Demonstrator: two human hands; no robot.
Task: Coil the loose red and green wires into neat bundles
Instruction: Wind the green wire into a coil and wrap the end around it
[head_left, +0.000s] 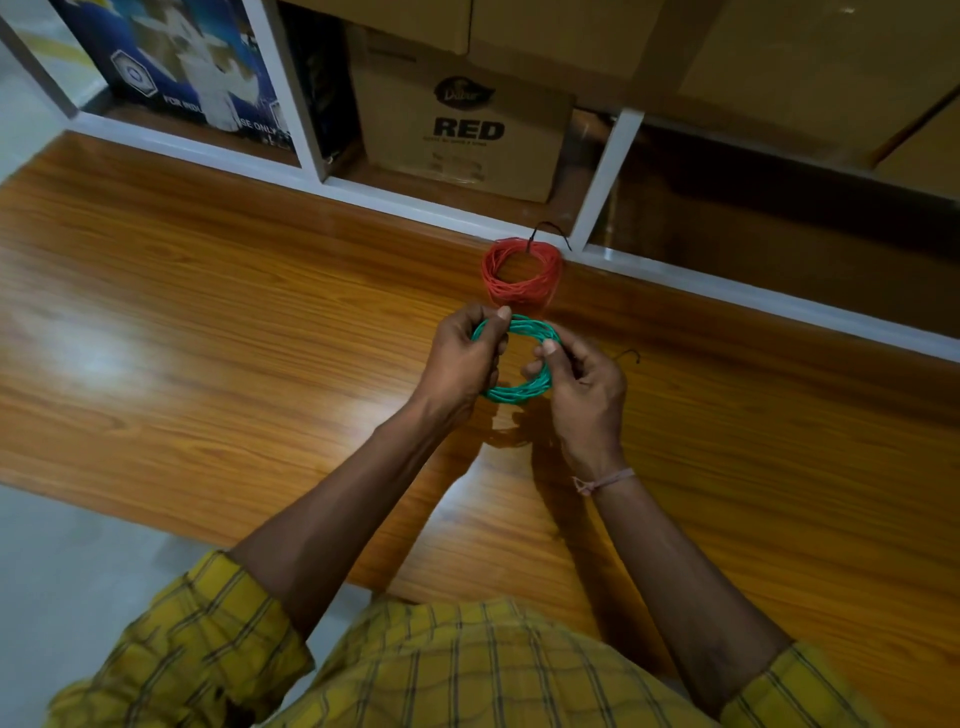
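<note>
1. Green wire coil (519, 358) held up just above the wooden surface (208, 312), wound into a round ring of several loops.
2. Left hand (462, 358) gripping the coil's left side, thumb pressed over the top strands, fingers curled round from behind.
3. Right hand (582, 379) pinching the coil's right side between thumb and forefinger, other fingers loosely curled.
4. Thin dark tie (626, 356) poking out just right of the right hand; cannot tell whether held.
5. Red wire coil (522, 273) lying flat on the surface just beyond the green one, near the far edge, apart from both hands.
6. Dark tie (545, 234) sticking up from the far side of the red coil, ends splayed.
7. White shelf frame (608, 176) along the far edge of the surface, with a brown cardboard box (462, 135) printed "RED" inside 1 bay.
8. Blue printed box (171, 62) in the bay to the left.
9. Yellow checked shirt sleeves (208, 649) rolled near the elbows; pale thread band (605, 480) round the right wrist.
</note>
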